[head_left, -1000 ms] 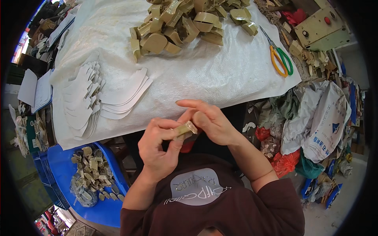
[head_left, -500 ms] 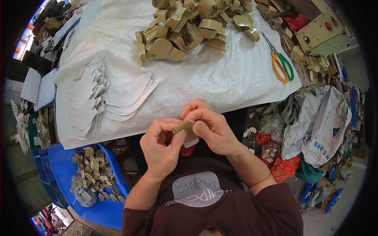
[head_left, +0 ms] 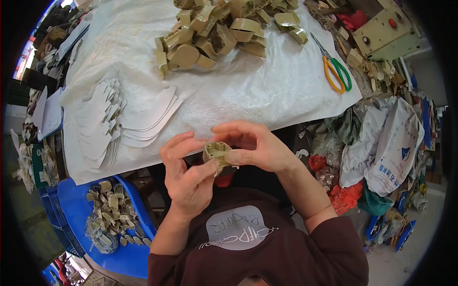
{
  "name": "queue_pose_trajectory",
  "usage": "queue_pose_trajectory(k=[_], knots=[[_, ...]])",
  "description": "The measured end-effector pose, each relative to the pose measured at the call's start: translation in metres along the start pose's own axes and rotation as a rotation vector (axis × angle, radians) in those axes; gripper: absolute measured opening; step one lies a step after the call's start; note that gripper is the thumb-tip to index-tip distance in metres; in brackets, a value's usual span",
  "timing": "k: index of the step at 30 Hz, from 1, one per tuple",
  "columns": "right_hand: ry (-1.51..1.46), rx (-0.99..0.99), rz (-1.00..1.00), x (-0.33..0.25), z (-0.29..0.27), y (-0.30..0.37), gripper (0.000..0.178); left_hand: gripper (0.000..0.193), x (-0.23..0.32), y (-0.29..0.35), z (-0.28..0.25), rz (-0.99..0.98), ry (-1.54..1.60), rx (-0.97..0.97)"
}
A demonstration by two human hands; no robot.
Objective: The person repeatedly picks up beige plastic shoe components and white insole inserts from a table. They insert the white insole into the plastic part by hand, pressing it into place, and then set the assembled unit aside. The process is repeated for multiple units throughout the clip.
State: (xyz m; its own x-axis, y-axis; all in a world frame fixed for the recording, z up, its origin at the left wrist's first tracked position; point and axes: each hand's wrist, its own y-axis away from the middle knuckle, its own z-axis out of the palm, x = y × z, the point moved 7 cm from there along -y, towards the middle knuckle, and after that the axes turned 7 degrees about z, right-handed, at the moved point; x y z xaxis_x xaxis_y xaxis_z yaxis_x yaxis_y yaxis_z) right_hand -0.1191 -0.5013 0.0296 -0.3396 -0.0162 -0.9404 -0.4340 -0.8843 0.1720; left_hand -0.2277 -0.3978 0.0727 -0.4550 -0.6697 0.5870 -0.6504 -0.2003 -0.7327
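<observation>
In front of my chest, just off the near edge of the table, a hollow olive-green moulded piece, which looks like a shoe heel, is gripped between both hands. Its open, ribbed side faces up. My left hand pinches it from the left with the thumb on its near side, the index and another finger raised. From the right, my right hand presses its thumb to the piece; the other fingers curve behind it, partly hidden. A pile of similar olive-green pieces lies on the white sheet at the far side.
Stacked white cut-out shapes lie at left on the sheet. Scissors with orange and green handles rest at the right. A blue chair holds smaller olive pieces. Plastic bags crowd the right, below a switch box.
The olive-green piece has been turned so its hollow side shows upward. My left fingers have lifted and spread, and my right thumb has moved onto the piece's edge. The view has shifted slightly.
</observation>
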Motion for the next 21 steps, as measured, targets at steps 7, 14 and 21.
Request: queue_pose_trajectory(k=[7,14,21], knots=[[0.426,0.139,-0.47,-0.027,-0.005,0.01,0.06,0.06,-0.018,0.011,0.004,-0.312,0.409,0.015],[0.37,0.118,-0.488,-0.012,0.016,0.012,0.067,0.06,-0.027,0.03,0.041,-0.908,0.993,-0.035],[0.373,0.169,-0.434,-0.009,0.018,0.002,0.035,0.07,-0.024,0.034,0.036,-0.777,0.825,-0.031]])
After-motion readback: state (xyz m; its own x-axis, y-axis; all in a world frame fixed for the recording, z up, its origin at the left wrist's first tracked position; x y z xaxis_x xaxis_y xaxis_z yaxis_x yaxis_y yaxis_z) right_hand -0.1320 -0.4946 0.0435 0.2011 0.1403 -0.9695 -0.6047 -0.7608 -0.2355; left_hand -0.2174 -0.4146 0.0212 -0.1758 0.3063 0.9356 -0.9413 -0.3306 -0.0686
